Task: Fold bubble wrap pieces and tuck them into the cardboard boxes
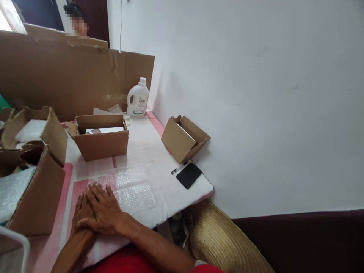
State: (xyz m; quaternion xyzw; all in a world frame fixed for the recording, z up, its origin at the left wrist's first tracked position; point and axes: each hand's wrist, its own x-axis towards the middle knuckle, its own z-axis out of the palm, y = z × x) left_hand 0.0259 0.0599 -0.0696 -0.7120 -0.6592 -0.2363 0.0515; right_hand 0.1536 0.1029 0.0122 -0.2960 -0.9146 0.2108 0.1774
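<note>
My right hand (pixel 104 210) lies flat across my left hand (pixel 81 216), its fingers stretched out. Part of the left hand is hidden under the right, but its visible fingers are straight too. Both rest on the pink and white table cover, at the left edge of a clear sheet of bubble wrap (pixel 135 193). The right fingertips reach onto or right beside that sheet. Neither hand holds anything. Beyond the bubble wrap stands an open cardboard box (pixel 104 146) with white packs inside.
Cardboard boxes (pixel 42 197) with bubble-wrapped items crowd the left. A white jug (pixel 138 98) stands by a tall cardboard panel (pixel 57 72). Against the wall, a tilted box (pixel 179 140) sits near a black flat item (pixel 189 175). Someone's head shows behind the panel.
</note>
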